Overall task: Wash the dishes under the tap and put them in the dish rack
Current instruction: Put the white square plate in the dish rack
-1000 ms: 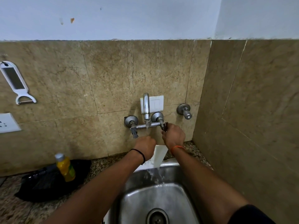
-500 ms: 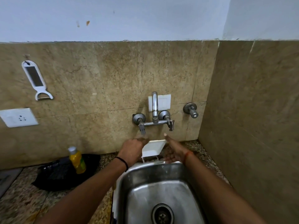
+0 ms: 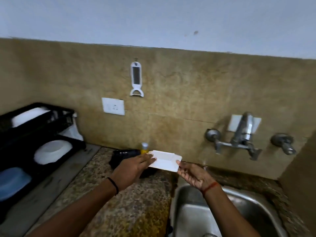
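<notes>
A white rectangular dish (image 3: pixel 165 160) is held above the granite counter, left of the steel sink (image 3: pixel 195 218). My left hand (image 3: pixel 132 166) grips its left end, fingers over the top. My right hand (image 3: pixel 192 173) holds its right end, palm up, with fingertips at the edge. The wall tap (image 3: pixel 241 134) is at the right; no water runs from it. A black dish rack (image 3: pixel 51 127) stands at the far left with a white bowl (image 3: pixel 53 151), a blue lid (image 3: pixel 12 182) and a white item on its upper tier.
A yellow soap bottle (image 3: pixel 144 147) and a black tray (image 3: pixel 124 158) sit on the counter behind the dish. A white peeler (image 3: pixel 136 81) hangs on the tiled wall above a socket plate (image 3: pixel 113 106). A second valve (image 3: pixel 283 145) juts out right of the tap.
My right hand left the tap handle and the water stopped. Both hands now carry the white dish leftwards off the sink, and my view has swung left to show the rack.
</notes>
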Available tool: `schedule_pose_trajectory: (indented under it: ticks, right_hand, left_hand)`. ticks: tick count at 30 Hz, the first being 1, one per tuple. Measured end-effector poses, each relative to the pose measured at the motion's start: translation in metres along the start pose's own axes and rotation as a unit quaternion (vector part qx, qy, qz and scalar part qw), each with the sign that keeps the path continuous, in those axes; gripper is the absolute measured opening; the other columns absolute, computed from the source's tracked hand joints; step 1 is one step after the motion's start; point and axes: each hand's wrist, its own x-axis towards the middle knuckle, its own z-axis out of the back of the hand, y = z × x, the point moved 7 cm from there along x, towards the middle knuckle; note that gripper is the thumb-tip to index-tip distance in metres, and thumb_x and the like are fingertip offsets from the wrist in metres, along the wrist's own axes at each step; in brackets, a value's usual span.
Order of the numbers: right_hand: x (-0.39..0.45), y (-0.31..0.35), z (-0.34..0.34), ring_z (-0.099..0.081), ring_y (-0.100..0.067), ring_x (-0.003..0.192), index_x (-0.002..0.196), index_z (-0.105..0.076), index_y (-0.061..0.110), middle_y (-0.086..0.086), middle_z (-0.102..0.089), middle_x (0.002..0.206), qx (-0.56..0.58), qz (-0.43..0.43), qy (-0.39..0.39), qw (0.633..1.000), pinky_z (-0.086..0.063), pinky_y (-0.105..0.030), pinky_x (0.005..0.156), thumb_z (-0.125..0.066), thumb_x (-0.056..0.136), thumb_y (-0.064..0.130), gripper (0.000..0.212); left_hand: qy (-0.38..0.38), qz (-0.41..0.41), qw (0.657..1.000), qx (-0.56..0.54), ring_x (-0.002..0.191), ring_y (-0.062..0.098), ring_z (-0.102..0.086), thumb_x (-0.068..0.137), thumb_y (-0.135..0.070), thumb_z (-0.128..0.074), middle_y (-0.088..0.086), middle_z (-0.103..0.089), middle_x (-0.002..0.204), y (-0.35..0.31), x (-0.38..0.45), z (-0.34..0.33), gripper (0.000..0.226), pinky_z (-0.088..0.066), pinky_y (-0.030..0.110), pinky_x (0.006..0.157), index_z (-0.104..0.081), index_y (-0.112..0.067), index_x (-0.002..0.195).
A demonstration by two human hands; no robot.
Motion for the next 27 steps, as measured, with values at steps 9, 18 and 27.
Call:
schedule_pose_trajectory:
  ticks: [9, 18, 27]
  right_hand:
    - [0.068, -0.078, -0.221, -0.075, -0.023, 0.083, 0.114, -0.060, -0.002, -0.016, -0.074, 0.099, -0.116, 0.011, 0.142, 0.983, -0.062, -0.033, 0.068, -0.053, 0.092, -0.004, 0.024]
    - [0.117, -0.152, -0.420, -0.075, -0.021, 0.080, 0.111, -0.062, -0.001, -0.015, -0.075, 0.096, -0.135, 0.015, 0.236, 0.962, -0.062, -0.032, 0.067, -0.053, 0.094, -0.001, 0.020]
    - [0.179, -0.243, -0.556, -0.068, -0.021, 0.080, 0.116, -0.057, -0.002, -0.018, -0.065, 0.108, -0.194, -0.003, 0.243, 0.950, -0.059, -0.035, 0.077, -0.050, 0.095, -0.003, 0.021]
  left_hand:
    - [-0.028, 0.291, 0.956, 0.007, 0.118, 0.021, -0.058, 0.093, -0.040, -0.055, 0.002, -0.056, 0.137, 0.212, -0.148, 0.095, 0.051, -0.050, 0.031, 0.091, -0.049, -0.019, 0.139]
    - [0.082, 0.497, 0.859, 0.093, 0.119, 0.024, -0.050, 0.101, -0.039, -0.032, 0.007, -0.066, 0.114, 0.378, -0.294, 0.152, 0.044, -0.035, 0.033, 0.104, -0.067, -0.012, 0.104]
    - [0.023, 0.487, 0.872, 0.031, 0.126, 0.018, -0.044, 0.089, -0.053, -0.046, -0.001, -0.067, 0.109, 0.382, -0.300, 0.149, 0.041, -0.049, 0.029, 0.084, -0.070, -0.021, 0.095]
